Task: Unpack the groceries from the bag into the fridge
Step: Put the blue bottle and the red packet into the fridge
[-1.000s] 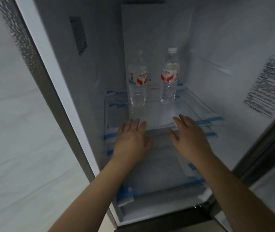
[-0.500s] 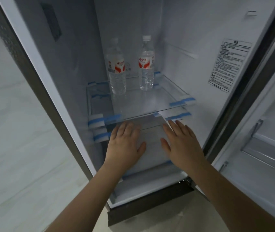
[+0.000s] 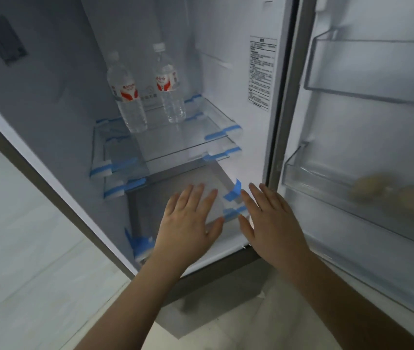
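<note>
Both hands drop w/ view panning right, left hand point(image 3: 188, 223) & right hand point(image 3: 274, 223) fingers wide, empty; bottles point(image 3: 147, 89) at 12 o'clock could topple if shelf point(image 3: 175, 137) bumped.

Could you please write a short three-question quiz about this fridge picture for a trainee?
1. True or false: both water bottles stand upright on the glass shelf.
2. What does the left hand hold? A) a bottle B) nothing C) a bag
3. Fill in: the yellowish items lie in the lower ____ bin.

Key: 1 true. 2 B; the right hand is also empty, fingers straight. 3 door.
</note>
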A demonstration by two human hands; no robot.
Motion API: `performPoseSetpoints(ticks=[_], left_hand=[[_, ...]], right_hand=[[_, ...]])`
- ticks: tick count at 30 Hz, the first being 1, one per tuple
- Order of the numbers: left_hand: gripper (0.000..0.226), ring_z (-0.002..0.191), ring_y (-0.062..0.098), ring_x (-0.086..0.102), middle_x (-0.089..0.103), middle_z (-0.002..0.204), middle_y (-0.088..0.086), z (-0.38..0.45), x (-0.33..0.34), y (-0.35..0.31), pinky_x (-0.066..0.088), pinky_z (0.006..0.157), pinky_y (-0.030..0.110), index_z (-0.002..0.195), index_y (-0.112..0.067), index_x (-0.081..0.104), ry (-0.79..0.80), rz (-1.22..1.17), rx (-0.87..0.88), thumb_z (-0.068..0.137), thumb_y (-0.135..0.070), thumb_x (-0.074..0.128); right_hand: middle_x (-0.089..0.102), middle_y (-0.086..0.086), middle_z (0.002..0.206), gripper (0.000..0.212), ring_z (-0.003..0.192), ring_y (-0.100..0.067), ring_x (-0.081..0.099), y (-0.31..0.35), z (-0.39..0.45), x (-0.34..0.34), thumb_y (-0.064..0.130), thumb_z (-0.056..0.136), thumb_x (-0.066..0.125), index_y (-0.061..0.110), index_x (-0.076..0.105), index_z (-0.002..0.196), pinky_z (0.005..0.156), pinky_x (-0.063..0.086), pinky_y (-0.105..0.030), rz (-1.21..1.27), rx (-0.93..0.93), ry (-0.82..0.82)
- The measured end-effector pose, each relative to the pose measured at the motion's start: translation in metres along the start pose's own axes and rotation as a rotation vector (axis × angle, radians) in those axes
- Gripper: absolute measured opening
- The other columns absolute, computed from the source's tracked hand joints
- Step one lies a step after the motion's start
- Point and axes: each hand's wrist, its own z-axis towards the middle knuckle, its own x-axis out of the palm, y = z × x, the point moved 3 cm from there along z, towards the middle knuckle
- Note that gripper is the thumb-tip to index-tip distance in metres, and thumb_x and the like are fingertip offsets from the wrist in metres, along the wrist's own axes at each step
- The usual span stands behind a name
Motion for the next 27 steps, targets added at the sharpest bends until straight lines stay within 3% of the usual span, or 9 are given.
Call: performPoseSetpoints(ticks=[4,7,11,16,19,25,27], left_hand=[[0.077,0.152,0.021,0.005,0.010,0.165,-0.002,-0.003,0.004,-0.026,-0.002,0.121,0.043,0.154,-0.035,0.010,0.034,0.000,0.038,0.087,-0.069,-0.001],[0.079,0.152,0.021,0.005,0.010,0.165,-0.003,-0.001,0.008,-0.040,-0.003,0.120,0.043,0.154,-0.035,0.013,0.055,0.003,0.098,0.084,-0.070,-0.003],[0.075,0.151,0.022,0.011,0.017,0.164,-0.001,0.005,0.009,-0.058,-0.007,0.116,0.039,0.154,-0.033,0.021,0.031,-0.020,0.192,0.088,-0.068,0.007],[0.084,0.152,0.019,-0.001,0.007,0.165,-0.003,0.007,0.003,-0.079,-0.002,0.123,0.044,0.155,-0.034,0.012,0.036,-0.101,0.328,0.082,-0.071,-0.006],[0.070,0.152,0.019,-0.002,0.004,0.165,-0.003,0.006,0.003,-0.087,-0.001,0.123,0.045,0.155,-0.034,0.010,0.039,-0.105,0.425,0.095,-0.068,0.012],[0.070,0.148,0.025,0.024,0.030,0.159,0.002,-0.005,0.019,-0.080,0.002,0.116,0.045,0.150,-0.030,0.034,-0.010,-0.174,0.613,0.093,-0.068,0.022],[0.071,0.149,0.024,0.022,0.028,0.160,0.001,-0.010,0.023,-0.083,0.000,0.116,0.044,0.151,-0.031,0.031,0.007,-0.193,0.675,0.092,-0.069,0.018]], right_hand=[[0.049,-0.010,0.144,0.061,0.132,-0.032,0.046,-0.015,-0.025,0.001,0.054,0.090,0.046,0.017,0.050,0.138,0.108,0.029,-0.045,-0.008,0.039,0.042],[0.050,-0.011,0.142,0.064,0.130,-0.033,0.048,-0.026,-0.041,-0.002,0.056,0.090,0.035,0.016,0.051,0.137,0.106,0.039,-0.050,0.019,0.086,0.065],[0.051,-0.010,0.142,0.067,0.130,-0.033,0.048,-0.040,-0.060,-0.010,0.056,0.093,0.022,0.016,0.052,0.136,0.107,0.034,-0.048,0.007,0.178,0.041],[0.054,-0.010,0.139,0.075,0.127,-0.032,0.051,-0.043,-0.082,-0.018,0.057,0.096,0.005,0.017,0.057,0.132,0.105,0.034,-0.049,-0.045,0.326,0.014],[0.053,-0.011,0.140,0.078,0.128,-0.033,0.050,-0.035,-0.097,-0.022,0.058,0.095,0.002,0.017,0.056,0.133,0.105,0.038,-0.052,-0.060,0.419,0.002],[0.048,-0.011,0.144,0.077,0.133,-0.032,0.044,-0.002,-0.134,-0.029,0.056,0.096,0.001,0.014,0.051,0.138,0.106,0.039,-0.053,-0.049,0.591,-0.009],[0.046,-0.012,0.146,0.075,0.136,-0.032,0.041,0.008,-0.148,-0.030,0.055,0.096,0.003,0.014,0.049,0.139,0.107,0.038,-0.052,-0.057,0.641,-0.014]])
